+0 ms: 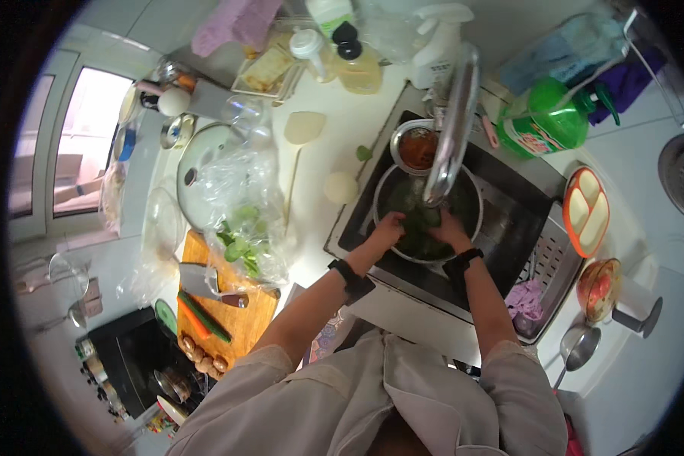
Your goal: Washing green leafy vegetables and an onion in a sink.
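Note:
A round metal pot [479,209] sits in the dark sink under the faucet [454,129]. Dark green leafy vegetables [414,237] fill it, with what looks like water around them. My left hand [388,229] reaches over the pot's left side, its fingers curled onto the leaves. At the right side, my right hand [448,230] is down among the greens, fingers bent around a leaf and partly hidden. A small metal bowl with reddish-brown contents [418,147] stands just behind the pot.
Left of the sink, a cutting board [254,327] holds a cleaver [199,280], a carrot [194,315], a cucumber [214,323] and mushrooms [197,355]. A plastic bag of greens [243,205] lies beyond. A green soap bottle [543,121] and divided plate [585,211] stand right.

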Demonstrator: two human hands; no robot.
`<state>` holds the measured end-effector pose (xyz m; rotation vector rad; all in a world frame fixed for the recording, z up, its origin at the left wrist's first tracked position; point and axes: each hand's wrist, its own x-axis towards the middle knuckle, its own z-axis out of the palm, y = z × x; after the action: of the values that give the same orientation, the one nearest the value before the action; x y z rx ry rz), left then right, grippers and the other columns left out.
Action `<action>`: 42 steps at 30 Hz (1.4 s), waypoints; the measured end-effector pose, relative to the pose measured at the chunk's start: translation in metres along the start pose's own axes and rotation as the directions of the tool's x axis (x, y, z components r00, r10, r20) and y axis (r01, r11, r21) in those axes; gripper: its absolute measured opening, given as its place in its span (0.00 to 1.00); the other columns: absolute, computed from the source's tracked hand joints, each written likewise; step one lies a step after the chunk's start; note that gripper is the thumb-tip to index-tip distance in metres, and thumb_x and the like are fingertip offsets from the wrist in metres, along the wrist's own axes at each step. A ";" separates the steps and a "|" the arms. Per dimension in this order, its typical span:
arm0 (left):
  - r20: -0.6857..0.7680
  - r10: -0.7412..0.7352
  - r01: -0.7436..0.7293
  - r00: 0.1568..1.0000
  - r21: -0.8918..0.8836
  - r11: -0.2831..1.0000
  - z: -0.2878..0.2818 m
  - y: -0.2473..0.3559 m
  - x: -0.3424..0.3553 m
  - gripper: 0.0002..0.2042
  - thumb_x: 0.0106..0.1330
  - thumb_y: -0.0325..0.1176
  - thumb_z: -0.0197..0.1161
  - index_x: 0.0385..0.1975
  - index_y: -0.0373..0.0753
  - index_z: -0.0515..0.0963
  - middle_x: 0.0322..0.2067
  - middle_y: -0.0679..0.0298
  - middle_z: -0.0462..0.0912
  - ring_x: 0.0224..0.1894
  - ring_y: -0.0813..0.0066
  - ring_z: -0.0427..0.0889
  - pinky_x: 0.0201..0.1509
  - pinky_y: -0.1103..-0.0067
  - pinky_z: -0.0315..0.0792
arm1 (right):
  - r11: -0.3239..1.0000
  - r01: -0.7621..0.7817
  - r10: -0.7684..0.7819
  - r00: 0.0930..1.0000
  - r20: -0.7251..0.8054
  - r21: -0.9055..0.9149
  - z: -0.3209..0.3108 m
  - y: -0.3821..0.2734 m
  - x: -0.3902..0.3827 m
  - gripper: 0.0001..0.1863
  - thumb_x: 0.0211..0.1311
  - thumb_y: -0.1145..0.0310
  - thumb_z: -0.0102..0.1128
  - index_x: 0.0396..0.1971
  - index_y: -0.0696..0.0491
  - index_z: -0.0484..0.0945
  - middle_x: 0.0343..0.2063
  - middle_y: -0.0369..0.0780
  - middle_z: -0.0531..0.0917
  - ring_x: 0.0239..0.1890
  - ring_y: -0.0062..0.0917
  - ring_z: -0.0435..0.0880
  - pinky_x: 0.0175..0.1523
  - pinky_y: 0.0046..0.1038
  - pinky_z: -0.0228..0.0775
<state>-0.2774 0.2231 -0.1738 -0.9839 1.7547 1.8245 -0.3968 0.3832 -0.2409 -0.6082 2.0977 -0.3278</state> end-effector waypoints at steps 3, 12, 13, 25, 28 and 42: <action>-0.148 -0.205 0.200 0.967 -0.052 0.978 0.011 0.002 0.029 0.22 0.51 0.22 0.52 0.49 0.38 0.62 0.32 0.57 0.73 0.33 0.68 0.72 0.34 0.74 0.68 | 0.993 -0.115 0.117 0.992 -0.057 0.038 -0.039 -0.005 0.002 0.39 0.52 0.47 0.52 0.59 0.51 0.49 0.57 0.50 0.56 0.56 0.45 0.59 0.54 0.43 0.59; -0.112 0.248 -0.208 0.962 0.283 0.936 -0.008 -0.070 0.121 0.24 0.53 0.32 0.56 0.52 0.38 0.60 0.40 0.53 0.72 0.41 0.62 0.73 0.39 0.72 0.68 | 0.953 0.159 -0.229 0.936 -0.268 -0.258 0.015 0.020 0.062 0.31 0.48 0.50 0.55 0.50 0.53 0.66 0.53 0.50 0.62 0.55 0.48 0.59 0.54 0.48 0.56; -0.212 0.208 -0.175 0.955 0.166 0.971 -0.006 -0.075 0.128 0.24 0.53 0.33 0.56 0.51 0.37 0.61 0.40 0.54 0.73 0.41 0.63 0.73 0.40 0.73 0.68 | 0.953 0.143 -0.188 0.970 -0.151 -0.268 0.022 0.010 0.056 0.28 0.50 0.52 0.53 0.48 0.53 0.67 0.51 0.49 0.64 0.54 0.46 0.60 0.53 0.49 0.56; 0.153 0.091 -0.176 0.984 0.913 0.369 0.018 -0.014 0.099 0.30 0.58 0.39 0.52 0.60 0.48 0.49 0.62 0.57 0.42 0.63 0.52 0.41 0.56 0.45 0.49 | 0.891 0.269 -0.275 0.961 0.037 -0.364 0.011 -0.007 -0.006 0.19 0.53 0.58 0.50 0.45 0.49 0.70 0.47 0.44 0.69 0.48 0.41 0.65 0.50 0.46 0.58; 0.169 0.066 -0.181 0.983 0.930 0.319 0.012 -0.018 0.095 0.30 0.57 0.41 0.52 0.60 0.49 0.50 0.62 0.57 0.43 0.63 0.52 0.42 0.56 0.45 0.48 | 0.981 0.014 -0.110 0.866 -0.488 -0.194 -0.021 -0.008 0.015 0.22 0.50 0.56 0.53 0.46 0.48 0.71 0.46 0.46 0.69 0.50 0.41 0.64 0.51 0.44 0.58; 0.147 0.174 -0.167 0.974 0.980 0.108 0.024 -0.039 0.107 0.33 0.54 0.47 0.54 0.60 0.50 0.51 0.62 0.56 0.44 0.62 0.50 0.44 0.55 0.45 0.47 | 0.618 0.490 -0.330 0.871 0.363 -0.615 0.039 0.011 0.020 0.22 0.52 0.63 0.49 0.47 0.57 0.69 0.53 0.51 0.63 0.56 0.45 0.56 0.56 0.52 0.51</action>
<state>-0.3245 0.2327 -0.2798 -0.1426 2.4876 0.2546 -0.3772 0.3818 -0.2811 -1.5285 1.7999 0.3081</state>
